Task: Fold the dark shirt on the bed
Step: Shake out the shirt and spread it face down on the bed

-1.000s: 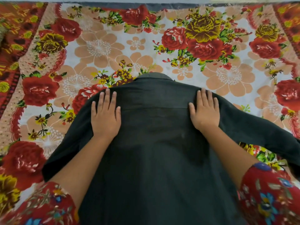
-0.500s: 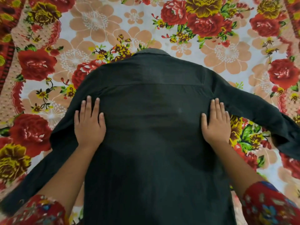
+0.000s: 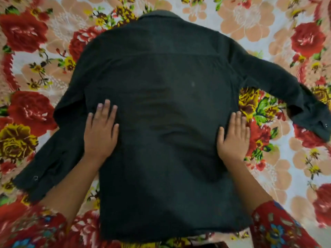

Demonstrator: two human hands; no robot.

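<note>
Dark shirt: matt woven cloth, faintly textured. Bedsheet: smooth printed floral cloth, slight sheen.

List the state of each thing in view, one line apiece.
Dark shirt: spread back-up on the bed, unfolded, collar at the far end.
Shirt's left sleeve: angled out, lying flat.
Shirt's right sleeve: stretched outward, cuff crumpled.
Left hand: flat, palm down on the shirt, gripping nothing.
Right hand: flat at the shirt's right edge, gripping nothing.
Floral bedsheet: spread under the shirt.
</note>
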